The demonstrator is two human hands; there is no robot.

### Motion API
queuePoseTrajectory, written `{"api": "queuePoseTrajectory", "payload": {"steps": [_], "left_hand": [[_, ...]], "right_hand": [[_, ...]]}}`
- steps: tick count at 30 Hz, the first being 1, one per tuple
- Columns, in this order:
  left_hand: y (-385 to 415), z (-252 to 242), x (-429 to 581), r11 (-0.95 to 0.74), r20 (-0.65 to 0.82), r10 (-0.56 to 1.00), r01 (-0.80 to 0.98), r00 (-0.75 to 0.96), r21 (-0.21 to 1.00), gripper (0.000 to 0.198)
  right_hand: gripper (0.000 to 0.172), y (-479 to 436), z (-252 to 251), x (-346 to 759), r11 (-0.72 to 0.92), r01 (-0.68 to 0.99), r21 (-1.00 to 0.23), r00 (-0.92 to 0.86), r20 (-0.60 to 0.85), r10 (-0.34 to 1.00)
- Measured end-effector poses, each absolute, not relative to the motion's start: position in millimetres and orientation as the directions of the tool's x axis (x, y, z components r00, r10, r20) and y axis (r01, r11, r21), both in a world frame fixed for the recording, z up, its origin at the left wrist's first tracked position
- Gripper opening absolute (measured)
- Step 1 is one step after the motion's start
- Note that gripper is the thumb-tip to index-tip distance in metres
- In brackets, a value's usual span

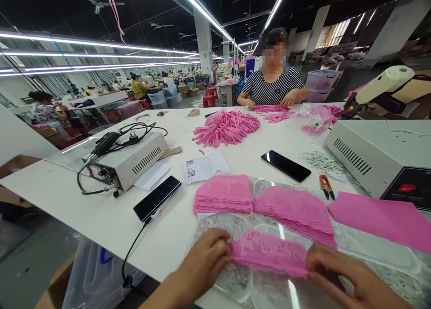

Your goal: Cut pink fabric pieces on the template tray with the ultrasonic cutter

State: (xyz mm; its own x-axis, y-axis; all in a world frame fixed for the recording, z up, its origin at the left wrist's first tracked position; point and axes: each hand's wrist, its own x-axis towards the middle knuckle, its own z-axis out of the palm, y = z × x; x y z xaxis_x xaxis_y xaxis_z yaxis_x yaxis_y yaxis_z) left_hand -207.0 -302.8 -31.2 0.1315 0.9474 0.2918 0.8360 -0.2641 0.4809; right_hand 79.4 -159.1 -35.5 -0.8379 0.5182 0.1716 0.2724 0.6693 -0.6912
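Observation:
A pink lace piece is stretched between my two hands, just above a clear plastic sheet at the table's front. My left hand pinches its left end. On the right, my right hand grips the other end, fingers closed. Behind the held piece lie two stacks of pink lace, one on the left and one on the right. A plain pink cloth lies flat to the right of the stacks.
Two phones, orange-handled snips, a grey box with cables and a larger machine stand around. Farther back are a pink strap pile and a person handling pink straps.

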Motion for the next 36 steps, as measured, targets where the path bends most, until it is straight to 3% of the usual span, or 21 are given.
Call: {"api": "queuePoseTrajectory", "payload": {"steps": [3, 9, 13, 19, 24, 27, 32, 36], "left_hand": [[-268, -7, -231, -0.235, 0.287, 0.954, 0.818, 0.09, 0.525, 0.015], [-198, 37, -302, -0.204, 0.421, 0.907, 0.871, -0.004, 0.448, 0.019], [-197, 29, -328, -0.186, 0.45, 0.893, 0.906, -0.005, 0.379, 0.023], [-231, -6, -330, -0.226, 0.384, 0.919, 0.923, 0.095, 0.311, 0.026], [-230, 3, -302, -0.296, 0.402, 0.901, 0.908, 0.163, 0.297, 0.019], [-207, 7, -258, -0.385, 0.35, 0.894, 0.88, 0.28, 0.279, 0.014], [-146, -7, -183, -0.462, 0.167, 0.886, 0.855, 0.432, 0.238, 0.003], [-117, -14, -169, -0.45, 0.024, 0.888, 0.857, 0.459, 0.25, 0.014]], "right_hand": [[0.031, -131, 4, 50, 0.65, 0.322, -0.689, -0.807, 0.16, 0.569], [0.027, -56, 55, -27, 0.736, 0.247, -0.631, -0.744, 0.364, 0.561], [0.024, -40, 43, -62, 0.807, 0.168, -0.566, -0.777, 0.428, 0.462], [0.023, -66, -9, -60, 0.83, 0.097, -0.549, -0.873, 0.353, 0.336], [0.019, -69, -14, -1, 0.743, 0.245, -0.622, -0.778, 0.332, 0.534], [0.018, -67, -15, 40, 0.681, 0.365, -0.636, -0.725, 0.265, 0.636], [0.01, -68, -36, 74, 0.647, 0.446, -0.619, -0.729, 0.169, 0.664], [0.019, -63, -46, 75, 0.632, 0.461, -0.623, -0.731, 0.137, 0.669]]}}
